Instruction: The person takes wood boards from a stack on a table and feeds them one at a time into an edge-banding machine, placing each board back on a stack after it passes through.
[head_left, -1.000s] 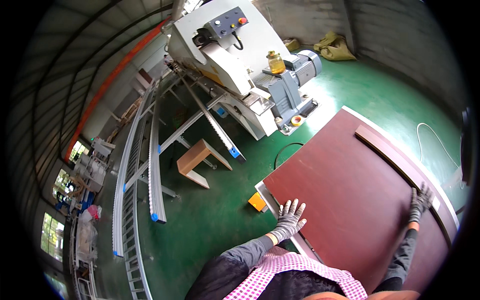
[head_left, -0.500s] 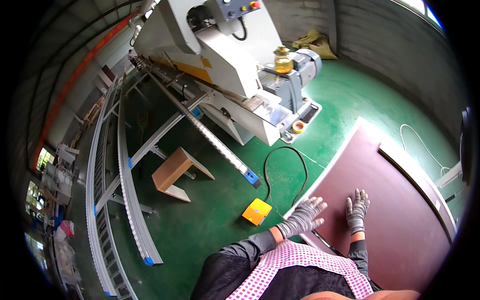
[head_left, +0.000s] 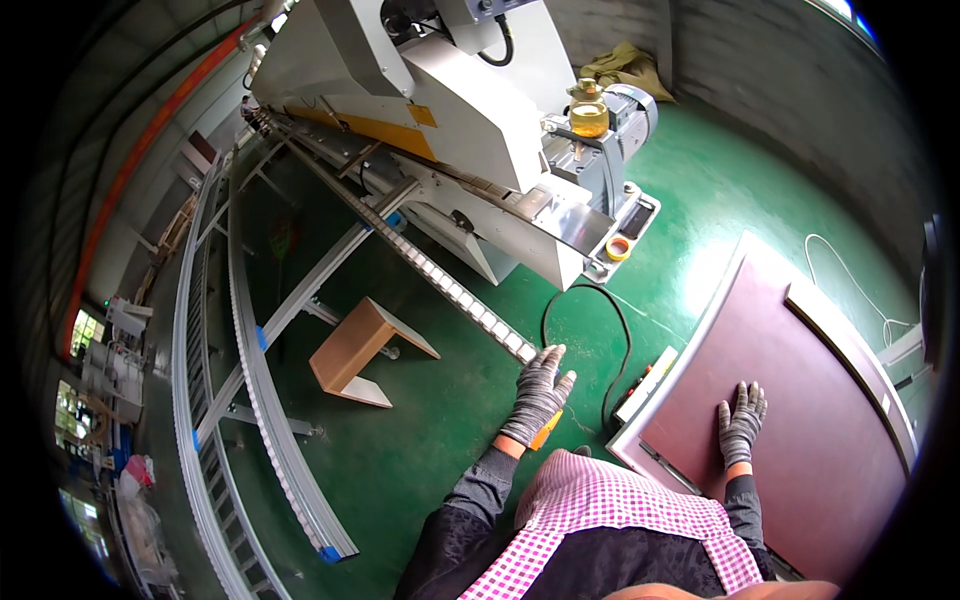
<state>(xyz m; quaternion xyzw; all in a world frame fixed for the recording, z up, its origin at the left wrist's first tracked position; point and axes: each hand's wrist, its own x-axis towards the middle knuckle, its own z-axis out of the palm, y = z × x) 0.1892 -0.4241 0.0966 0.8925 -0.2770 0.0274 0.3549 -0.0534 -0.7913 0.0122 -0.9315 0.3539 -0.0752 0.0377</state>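
Note:
My left hand [head_left: 538, 398], in a grey striped glove, reaches out over the near end of a long roller rail [head_left: 455, 290]. Its fingers are stretched out and cover the rail's tip; whether they touch it I cannot tell. Below that hand, partly hidden, is an orange-yellow box [head_left: 545, 433] on the floor. My right hand [head_left: 742, 422], gloved alike, lies with spread fingers on a dark reddish-brown tabletop panel [head_left: 800, 480] with a pale rim. A black bar [head_left: 840, 345] stands along the panel's far side.
A large white machine [head_left: 470, 110] stands ahead, with a grey motor [head_left: 628, 115] and a jar of yellow liquid [head_left: 589, 112]. A black cable [head_left: 625, 340] loops over the green floor. A wooden stool-like piece [head_left: 355, 345] and long metal roller tracks [head_left: 270, 430] are at left.
My left hand has moved left and forward, from the panel's edge to the rail's end. My right hand stays on the panel. The view has shifted slightly, and a small box beside the panel now shows.

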